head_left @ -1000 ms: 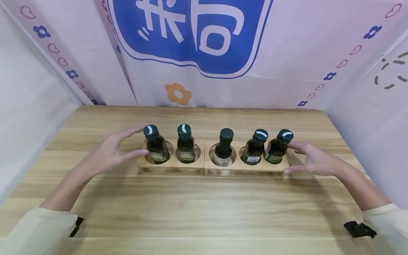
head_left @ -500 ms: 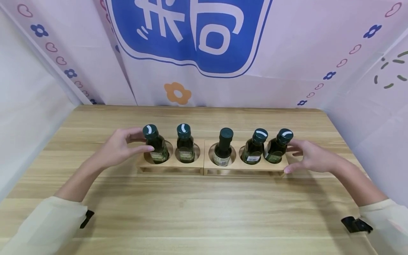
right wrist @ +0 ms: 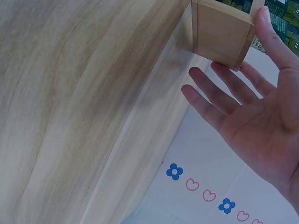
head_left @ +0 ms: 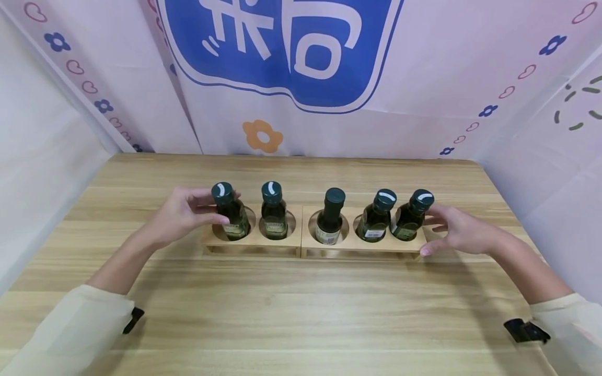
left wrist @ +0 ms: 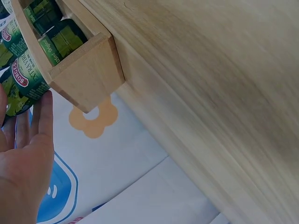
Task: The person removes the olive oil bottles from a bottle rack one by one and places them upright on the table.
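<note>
A wooden bottle rack point(head_left: 254, 251) bears several small dark-green bottles with green caps, each in a round hole. My left hand point(head_left: 180, 216) grips the leftmost bottle point(head_left: 231, 212), thumb across its front and fingers behind it. In the left wrist view, the fingers reach round its green label, beyond the rack's end panel point(left wrist: 88, 74). At the other end, my right hand point(head_left: 463, 232) holds the rack's end between the thumb at the front corner and the fingers behind. In the right wrist view, those fingertips meet the far edge of the end panel point(right wrist: 222, 35).
A seam splits the rack into two halves on the wooden table point(head_left: 301, 313). Behind the table hangs a white printed cloth point(head_left: 423, 104), and white side walls point(head_left: 51, 130) flank it. A slim-necked bottle point(head_left: 331, 216) stands just right of the seam.
My left hand has moved right and closed round the leftmost bottle, its fingers passing behind. The right hand stays at the rack's end. The bottles have not visibly moved.
</note>
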`<state>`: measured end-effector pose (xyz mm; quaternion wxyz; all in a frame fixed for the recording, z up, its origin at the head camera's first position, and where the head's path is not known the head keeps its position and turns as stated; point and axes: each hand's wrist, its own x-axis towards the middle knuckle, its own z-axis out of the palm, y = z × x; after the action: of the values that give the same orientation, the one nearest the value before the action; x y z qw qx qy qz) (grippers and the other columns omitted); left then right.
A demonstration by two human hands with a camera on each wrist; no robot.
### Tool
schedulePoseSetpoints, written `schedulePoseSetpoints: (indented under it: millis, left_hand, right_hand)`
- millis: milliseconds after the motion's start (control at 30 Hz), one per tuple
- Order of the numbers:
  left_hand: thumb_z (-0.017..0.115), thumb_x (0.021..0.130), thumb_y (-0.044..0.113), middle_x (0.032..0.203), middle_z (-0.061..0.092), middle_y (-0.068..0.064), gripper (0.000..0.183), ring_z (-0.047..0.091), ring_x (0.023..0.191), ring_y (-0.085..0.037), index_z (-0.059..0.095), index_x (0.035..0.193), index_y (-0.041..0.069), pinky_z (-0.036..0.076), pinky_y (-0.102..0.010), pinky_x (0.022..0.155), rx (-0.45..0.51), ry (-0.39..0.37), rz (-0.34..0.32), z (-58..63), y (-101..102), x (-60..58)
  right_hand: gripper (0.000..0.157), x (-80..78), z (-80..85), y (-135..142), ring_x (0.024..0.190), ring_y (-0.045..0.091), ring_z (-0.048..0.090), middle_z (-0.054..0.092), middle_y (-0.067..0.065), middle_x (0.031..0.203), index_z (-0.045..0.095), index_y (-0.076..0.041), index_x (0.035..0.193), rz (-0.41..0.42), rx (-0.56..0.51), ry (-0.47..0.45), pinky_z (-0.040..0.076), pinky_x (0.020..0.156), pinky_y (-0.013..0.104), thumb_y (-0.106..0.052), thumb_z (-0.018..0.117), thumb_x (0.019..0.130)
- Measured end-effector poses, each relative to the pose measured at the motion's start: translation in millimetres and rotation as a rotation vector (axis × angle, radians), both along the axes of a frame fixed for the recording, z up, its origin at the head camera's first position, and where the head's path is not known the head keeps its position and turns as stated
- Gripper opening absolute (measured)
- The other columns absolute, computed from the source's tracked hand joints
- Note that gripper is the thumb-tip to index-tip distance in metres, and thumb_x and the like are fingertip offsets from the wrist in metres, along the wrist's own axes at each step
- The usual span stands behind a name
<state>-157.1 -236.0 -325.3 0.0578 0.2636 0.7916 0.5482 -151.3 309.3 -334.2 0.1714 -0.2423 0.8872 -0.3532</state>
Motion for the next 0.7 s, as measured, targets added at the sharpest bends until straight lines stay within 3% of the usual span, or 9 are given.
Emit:
schedulePoseSetpoints:
  millis: [233, 700]
  left_hand:
    - [0.077, 0.087, -0.011, 0.128, 0.068, -0.024, 0.040, 0.072, 0.110, -0.010, 0.067, 0.126, -0.012, 0.059, -0.028, 0.091, 0.020, -0.026, 0.011, -0.2, 0.2, 0.3]
    - [0.077, 0.087, -0.010, 0.127, 0.067, -0.028, 0.040, 0.073, 0.107, -0.009, 0.067, 0.126, -0.012, 0.060, -0.028, 0.089, -0.007, -0.045, 0.042, 2.8, 3.7, 2.9]
  right_hand:
    - [0.083, -0.1, -0.2, 0.0, 0.126, 0.059, 0.054, 0.054, 0.035, 0.141, 0.044, 0.015, 0.144, 0.009, -0.002, 0.004, 0.051, 0.099, 0.067, -0.009, 0.091, 0.080]
    - [0.084, 0.6, 1.2, -1.4, 0.128, 0.060, 0.052, 0.051, 0.037, 0.143, 0.042, 0.015, 0.145, 0.015, 0.021, -0.010, 0.050, 0.101, 0.068, -0.011, 0.089, 0.082]
